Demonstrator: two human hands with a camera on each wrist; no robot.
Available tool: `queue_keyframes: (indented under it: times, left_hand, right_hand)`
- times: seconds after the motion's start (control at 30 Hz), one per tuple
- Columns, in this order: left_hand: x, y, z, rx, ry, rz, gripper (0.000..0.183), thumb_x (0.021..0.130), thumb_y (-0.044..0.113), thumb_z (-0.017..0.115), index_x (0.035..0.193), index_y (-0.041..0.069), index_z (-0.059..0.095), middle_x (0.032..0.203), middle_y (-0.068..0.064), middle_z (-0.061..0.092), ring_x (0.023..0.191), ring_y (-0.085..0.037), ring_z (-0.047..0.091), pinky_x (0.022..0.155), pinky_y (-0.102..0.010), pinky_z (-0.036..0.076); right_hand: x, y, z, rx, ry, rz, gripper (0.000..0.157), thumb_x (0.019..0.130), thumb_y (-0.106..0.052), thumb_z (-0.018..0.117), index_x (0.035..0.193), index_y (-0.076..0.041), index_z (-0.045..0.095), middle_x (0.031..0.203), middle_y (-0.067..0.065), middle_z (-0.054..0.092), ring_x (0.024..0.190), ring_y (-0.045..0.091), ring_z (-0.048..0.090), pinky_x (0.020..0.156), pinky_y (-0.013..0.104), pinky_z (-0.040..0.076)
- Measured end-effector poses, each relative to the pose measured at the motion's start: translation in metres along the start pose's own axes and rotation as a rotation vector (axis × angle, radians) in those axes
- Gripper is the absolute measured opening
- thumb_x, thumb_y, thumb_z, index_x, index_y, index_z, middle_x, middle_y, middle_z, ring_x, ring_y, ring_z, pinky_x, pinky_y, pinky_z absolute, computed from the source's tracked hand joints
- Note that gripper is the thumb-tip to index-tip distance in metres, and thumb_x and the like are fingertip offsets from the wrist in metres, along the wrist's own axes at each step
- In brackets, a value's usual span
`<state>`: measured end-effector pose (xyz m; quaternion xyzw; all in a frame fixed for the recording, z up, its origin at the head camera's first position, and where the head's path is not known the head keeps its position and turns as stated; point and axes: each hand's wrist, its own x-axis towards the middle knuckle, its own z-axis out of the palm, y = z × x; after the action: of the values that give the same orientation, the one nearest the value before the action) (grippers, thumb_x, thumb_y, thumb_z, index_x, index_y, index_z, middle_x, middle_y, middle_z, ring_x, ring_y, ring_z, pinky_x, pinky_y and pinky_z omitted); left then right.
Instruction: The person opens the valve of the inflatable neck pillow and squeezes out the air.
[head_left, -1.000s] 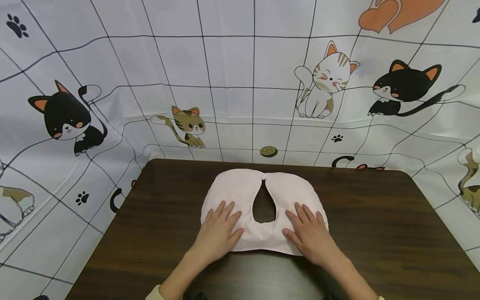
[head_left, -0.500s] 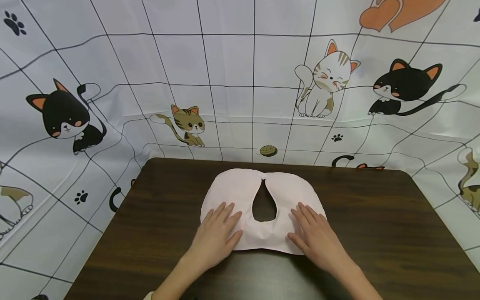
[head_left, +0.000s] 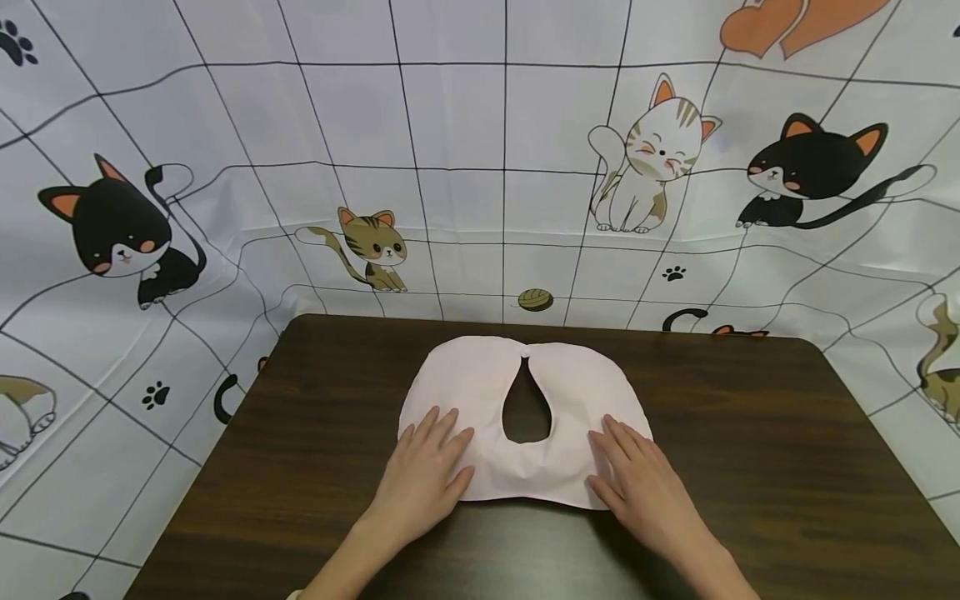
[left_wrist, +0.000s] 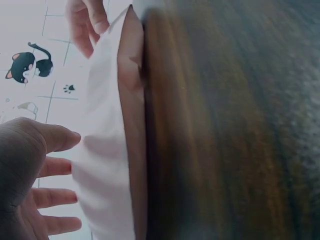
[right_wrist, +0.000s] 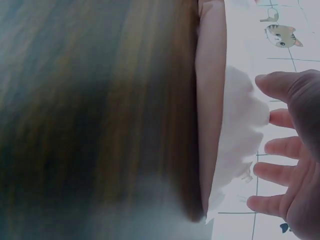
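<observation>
A pale pink U-shaped neck pillow [head_left: 480,383] lies flat on the dark wooden table [head_left: 750,467]. Its two ends meet at the far side, around a teardrop-shaped hole. My left hand [head_left: 420,475] rests with spread fingers on the pillow's near left part. On the near right part, the fingertips of my right hand [head_left: 645,483] touch the fabric, the fingers nearly straight. In the left wrist view, the fingertips of the left hand [left_wrist: 30,170] meet the pillow's upper face [left_wrist: 102,150]. The right wrist view shows the thumb and fingers of the right hand [right_wrist: 295,155] apart, at the pillow's surface [right_wrist: 240,115].
A white curtain [head_left: 450,108] with black grid lines and printed cats hangs behind and beside the table. The table's far edge [head_left: 360,318] runs just beyond the pillow, and bare wood extends to both sides.
My right hand has slid outward to the right and slightly nearer on the pillow. My left hand has shifted slightly left. The pillow keeps its place and shape; the head view has tilted a little.
</observation>
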<state>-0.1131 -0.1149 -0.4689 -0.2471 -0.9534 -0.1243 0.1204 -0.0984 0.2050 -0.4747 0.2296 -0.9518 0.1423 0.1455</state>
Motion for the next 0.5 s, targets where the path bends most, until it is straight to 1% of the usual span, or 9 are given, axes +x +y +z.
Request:
queue_keyframes:
  times: [0.17,0.33,0.5]
  left_hand:
    - [-0.0022,-0.0022,0.0044,-0.044,-0.004,-0.007,0.041,0.091,0.026,0.076,0.129,0.010,0.070,0.143,-0.018,0.058,0.135,-0.044,0.050,0.102,-0.062,0.044]
    - [-0.0035,-0.0027,0.0082,-0.039,-0.004,-0.008,0.041,0.090,0.025,0.076,0.128,0.010,0.071,0.142,-0.019,0.059,0.134,-0.044,0.052,0.102,-0.060,0.045]
    - [-0.0043,-0.0041,0.0102,-0.026,-0.017,-0.012,0.041,0.091,0.027,0.076,0.129,0.011,0.071,0.142,-0.017,0.059,0.134,-0.043,0.052,0.102,-0.059,0.045]
  right_hand:
    - [-0.0027,0.0033,0.0065,0.010,-0.010,-0.005,0.057,0.081,-0.019,0.087,0.130,-0.002,0.065,0.140,0.024,0.058,0.127,0.042,0.056,0.101,0.060,0.045]
    - [-0.0033,0.0040,0.0103,0.017,-0.049,0.018,0.055,0.083,-0.021,0.085,0.132,-0.005,0.065,0.142,0.022,0.057,0.127,0.041,0.056,0.100,0.063,0.044]
    - [-0.0019,0.0028,0.0108,0.021,-0.078,0.046,0.053,0.085,-0.022,0.084,0.132,-0.006,0.065,0.144,0.021,0.056,0.128,0.040,0.055,0.100,0.068,0.042]
